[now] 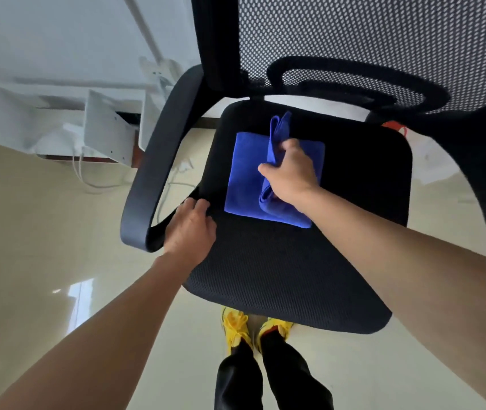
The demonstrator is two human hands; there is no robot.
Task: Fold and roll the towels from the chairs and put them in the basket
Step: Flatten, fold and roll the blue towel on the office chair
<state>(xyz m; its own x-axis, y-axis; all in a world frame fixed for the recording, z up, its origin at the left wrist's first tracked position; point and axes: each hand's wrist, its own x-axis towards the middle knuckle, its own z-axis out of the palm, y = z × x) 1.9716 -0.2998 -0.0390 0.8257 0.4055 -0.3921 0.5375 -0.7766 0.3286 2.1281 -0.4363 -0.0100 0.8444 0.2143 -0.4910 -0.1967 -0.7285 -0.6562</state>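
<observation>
A blue towel [244, 176] lies folded flat on the black mesh seat of an office chair [265, 276]. My right hand [290, 176] is shut on a bunched, partly rolled fold of blue towel [278, 128] that stands up from the flat part; I cannot tell whether it is the same towel or a second one. My left hand [191, 229] rests on the seat's left edge, fingers curled where the armrest [153, 173] joins the seat. No basket is in view.
The chair's mesh backrest [369, 39] rises at the top. A second armrest [472, 149] curves at the right. White furniture [58, 119] and cables lie on the cream floor at the left. My feet in yellow shoes [236, 329] stand below the seat.
</observation>
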